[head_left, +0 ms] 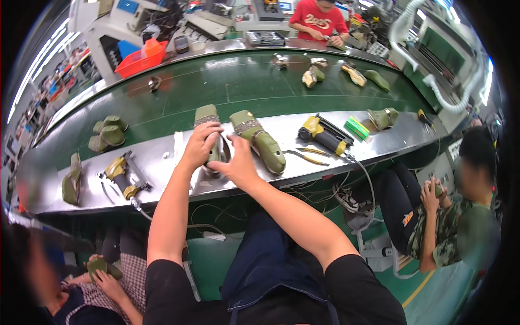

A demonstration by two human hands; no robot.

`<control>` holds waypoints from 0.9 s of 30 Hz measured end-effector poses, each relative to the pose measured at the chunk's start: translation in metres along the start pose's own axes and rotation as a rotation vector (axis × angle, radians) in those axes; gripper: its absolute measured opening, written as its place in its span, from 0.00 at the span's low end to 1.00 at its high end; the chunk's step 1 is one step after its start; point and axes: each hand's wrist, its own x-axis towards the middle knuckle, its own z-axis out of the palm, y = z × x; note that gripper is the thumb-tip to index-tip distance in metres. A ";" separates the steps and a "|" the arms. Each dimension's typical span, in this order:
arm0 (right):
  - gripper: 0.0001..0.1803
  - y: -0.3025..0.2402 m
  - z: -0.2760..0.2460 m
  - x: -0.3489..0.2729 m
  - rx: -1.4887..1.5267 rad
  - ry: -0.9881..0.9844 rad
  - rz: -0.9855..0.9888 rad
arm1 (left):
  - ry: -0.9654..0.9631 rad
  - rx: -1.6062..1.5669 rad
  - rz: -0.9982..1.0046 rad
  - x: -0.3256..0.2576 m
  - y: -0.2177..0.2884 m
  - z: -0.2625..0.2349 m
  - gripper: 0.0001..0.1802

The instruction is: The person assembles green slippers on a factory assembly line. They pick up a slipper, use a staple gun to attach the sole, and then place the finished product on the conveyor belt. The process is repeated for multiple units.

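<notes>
Two olive-green shoe uppers on their lasts are before me on the metal ledge. My left hand (pixel 202 145) is closed over the left shoe upper (pixel 206 115); the hand hides much of it. My right hand (pixel 238 163) is beside the same shoe, thumb and fingers apart, the thumb reaching across its near end. The second shoe upper (pixel 266 147) lies just right of my right hand, its near end showing a small hole. A pair of pliers (pixel 307 156) rests to its right, near a yellow-and-black staple gun (pixel 325 135).
Another staple gun (pixel 124 176) lies left, near a green shoe upper (pixel 71 181). A green-and-white box (pixel 357 129) sits right. Several shoe pieces lie on the green conveyor belt (pixel 216 89). An orange basket (pixel 142 58) stands beyond. People sit at both sides and across.
</notes>
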 end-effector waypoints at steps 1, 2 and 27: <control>0.58 -0.002 0.006 0.005 0.096 -0.127 0.125 | 0.000 -0.037 -0.011 0.000 -0.001 0.001 0.16; 0.67 -0.004 0.011 0.010 0.197 -0.253 0.249 | -0.001 -0.074 -0.024 0.001 -0.002 0.002 0.16; 0.37 -0.002 -0.297 -0.263 0.661 -0.389 1.052 | -0.609 -0.585 -0.664 -0.248 0.199 0.217 0.61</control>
